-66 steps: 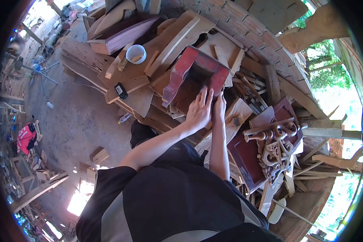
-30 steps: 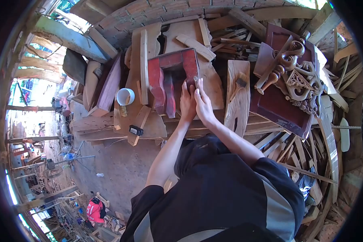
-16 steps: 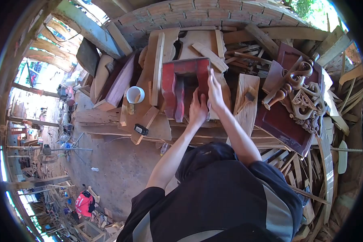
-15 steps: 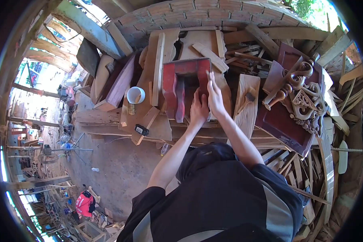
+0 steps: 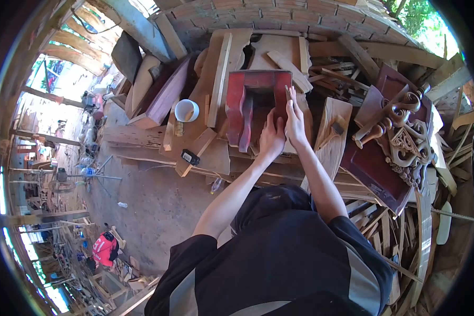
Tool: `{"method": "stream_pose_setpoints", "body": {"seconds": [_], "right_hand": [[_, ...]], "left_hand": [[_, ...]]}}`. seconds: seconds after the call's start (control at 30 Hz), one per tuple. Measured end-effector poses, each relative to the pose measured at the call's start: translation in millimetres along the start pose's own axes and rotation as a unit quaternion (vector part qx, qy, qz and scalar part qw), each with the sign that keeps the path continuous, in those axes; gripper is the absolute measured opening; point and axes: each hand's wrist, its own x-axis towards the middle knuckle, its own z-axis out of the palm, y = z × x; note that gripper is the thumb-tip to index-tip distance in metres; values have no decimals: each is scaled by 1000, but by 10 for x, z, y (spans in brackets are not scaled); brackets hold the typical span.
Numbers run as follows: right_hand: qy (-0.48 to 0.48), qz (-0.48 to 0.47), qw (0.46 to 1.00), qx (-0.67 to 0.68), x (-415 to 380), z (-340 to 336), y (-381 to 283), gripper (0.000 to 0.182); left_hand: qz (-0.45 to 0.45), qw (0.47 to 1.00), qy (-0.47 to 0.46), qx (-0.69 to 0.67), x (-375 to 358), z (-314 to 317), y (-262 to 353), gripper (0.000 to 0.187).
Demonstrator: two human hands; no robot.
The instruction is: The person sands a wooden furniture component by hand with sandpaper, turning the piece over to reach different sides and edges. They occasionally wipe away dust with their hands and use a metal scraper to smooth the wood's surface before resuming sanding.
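Observation:
A small red wooden stool [image 5: 259, 79] with curved legs lies on the bench in front of me, its legs pointing toward my body. The fingers of my left hand [image 5: 272, 139] bend round its right-hand leg from the inner side, near the leg's lower end. Against the outer face of the same leg lies my right hand [image 5: 296, 120], its fingers straight and pointing away from me. Whether anything thin sits under the right palm is hidden. Left of the stool stands a white cup [image 5: 186, 110] with a piece of wood or a tool in it.
A black device [image 5: 190, 157] rests on a wood block at the bench's front edge. To the right are a brush [image 5: 336, 128] on a plank, carved wooden ornaments [image 5: 405, 138] and a dark red panel [image 5: 371, 176]. Wood scraps are piled below; a brick wall [image 5: 279, 21] stands behind.
The camera view has shifted, so the bench and stool appear farther right and slightly higher. Both hands stay at the same leg, with little visible movement along it.

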Motion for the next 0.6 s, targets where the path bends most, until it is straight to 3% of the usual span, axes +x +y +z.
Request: {"method": "stream_pose_setpoints", "body": {"seconds": [0.1, 0.23, 0.27, 0.3, 0.37, 0.4, 0.43, 0.5, 0.57, 0.6], "right_hand": [[18, 24, 999, 16, -91, -156, -156, 46], [78, 88, 991, 64, 344, -234, 188, 43], [69, 43, 993, -82, 321, -255, 191, 45], [53, 3, 999, -2, 255, -192, 193, 49], [3, -22, 998, -53, -66, -43, -211, 52], [-32, -143, 985, -95, -12, -96, -95, 51], [2, -146, 987, -71, 33, -144, 2, 49], [63, -12, 996, -62, 254, -304, 291, 48], [72, 34, 995, -53, 359, -366, 480, 49], [67, -17, 997, -27, 334, -274, 388, 46]], "left_hand": [[34, 999, 3, 27, 32, 69, -35, 47], [11, 999, -12, 45, 42, 4, 19, 47], [11, 1000, -15, 24, 37, 2, 29, 47], [9, 1000, -17, 3, 19, 7, 32, 47], [-13, 999, -30, 6, 21, -8, 113, 47], [3, 1000, -20, 10, 18, -12, 148, 47], [19, 1000, -12, 13, -2, 11, 144, 47], [-6, 999, -21, 27, 1, 12, 204, 53], [-9, 999, -29, 32, 5, -9, 193, 54], [-9, 999, -18, 35, 2, 2, 133, 54]]}}
